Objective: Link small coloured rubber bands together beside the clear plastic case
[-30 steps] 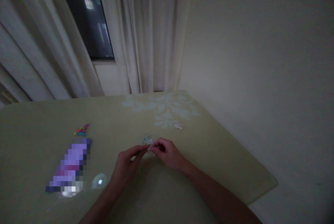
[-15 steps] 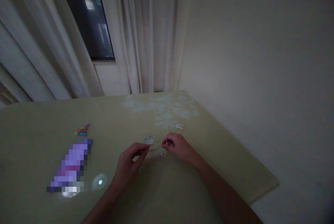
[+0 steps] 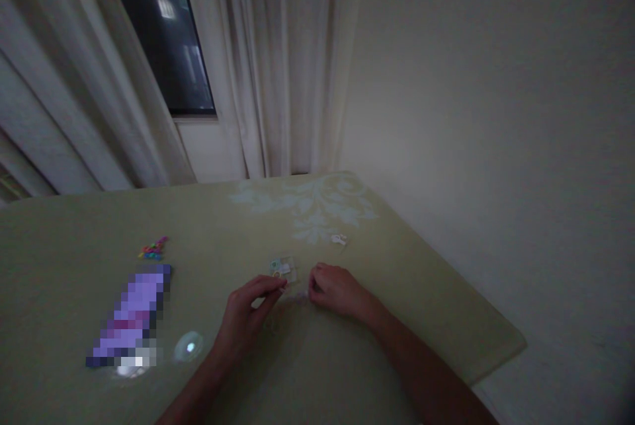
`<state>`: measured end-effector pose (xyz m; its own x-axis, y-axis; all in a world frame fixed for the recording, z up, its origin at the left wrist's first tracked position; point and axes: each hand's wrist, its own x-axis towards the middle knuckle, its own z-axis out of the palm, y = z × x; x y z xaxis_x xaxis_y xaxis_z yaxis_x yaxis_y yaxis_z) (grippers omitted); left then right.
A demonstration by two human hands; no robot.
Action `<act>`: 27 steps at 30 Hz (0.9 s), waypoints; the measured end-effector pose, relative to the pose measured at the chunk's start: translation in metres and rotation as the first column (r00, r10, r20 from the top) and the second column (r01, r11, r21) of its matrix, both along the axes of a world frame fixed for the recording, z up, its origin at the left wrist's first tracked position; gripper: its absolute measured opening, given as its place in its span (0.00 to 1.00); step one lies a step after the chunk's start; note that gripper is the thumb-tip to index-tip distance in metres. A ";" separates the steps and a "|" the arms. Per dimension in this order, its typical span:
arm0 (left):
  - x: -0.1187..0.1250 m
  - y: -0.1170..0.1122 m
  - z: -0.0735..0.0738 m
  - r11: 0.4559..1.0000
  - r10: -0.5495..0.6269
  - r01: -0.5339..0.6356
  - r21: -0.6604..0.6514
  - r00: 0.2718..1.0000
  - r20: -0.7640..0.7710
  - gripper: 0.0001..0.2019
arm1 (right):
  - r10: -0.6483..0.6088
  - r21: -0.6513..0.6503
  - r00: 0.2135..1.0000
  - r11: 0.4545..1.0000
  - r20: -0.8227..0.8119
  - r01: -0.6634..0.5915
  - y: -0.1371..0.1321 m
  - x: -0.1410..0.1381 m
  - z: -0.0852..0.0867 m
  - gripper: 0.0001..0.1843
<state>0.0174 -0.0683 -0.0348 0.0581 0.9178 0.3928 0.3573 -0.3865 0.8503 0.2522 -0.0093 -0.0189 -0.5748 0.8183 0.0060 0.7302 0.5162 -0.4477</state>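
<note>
Both hands work beside the small clear plastic packet (image 3: 284, 269) on the pale green tabletop (image 3: 421, 293): left hand (image 3: 247, 319) pinches something tiny, right hand (image 3: 335, 289) is clenched, and the packet's contents look barely used.

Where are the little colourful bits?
The colourful bits lie on the table, far left of both hands, just behind the purple blurred patch.

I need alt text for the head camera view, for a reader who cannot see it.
Two bare hands rest close together on a pale green table: the left hand pinches something tiny, the right hand is curled beside it, a small clear packet just beyond. Coloured bits lie far left; curtains hang behind.
</note>
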 end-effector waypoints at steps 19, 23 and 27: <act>0.000 -0.004 0.005 0.983 0.044 -0.035 0.180 0.998 -0.048 0.06 | -0.162 -0.422 0.699 0.881 -0.696 -0.216 -0.008 -0.026 -0.007 0.16; -0.004 -0.004 0.004 0.994 0.074 -0.074 0.082 0.997 0.004 0.05 | 0.034 -0.229 0.882 0.960 -0.470 -0.159 -0.007 -0.020 -0.009 0.04; -0.006 -0.002 0.004 0.993 0.099 -0.100 0.057 0.995 0.014 0.05 | 0.166 -0.095 0.955 0.976 -0.247 -0.195 -0.011 -0.022 -0.012 0.05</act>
<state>0.0111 -0.0698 -0.0310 -0.0370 0.8947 0.4450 0.3868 -0.3978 0.8320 0.2301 -0.0207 -0.0314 -0.7066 0.7041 0.0701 0.4954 0.5630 -0.6615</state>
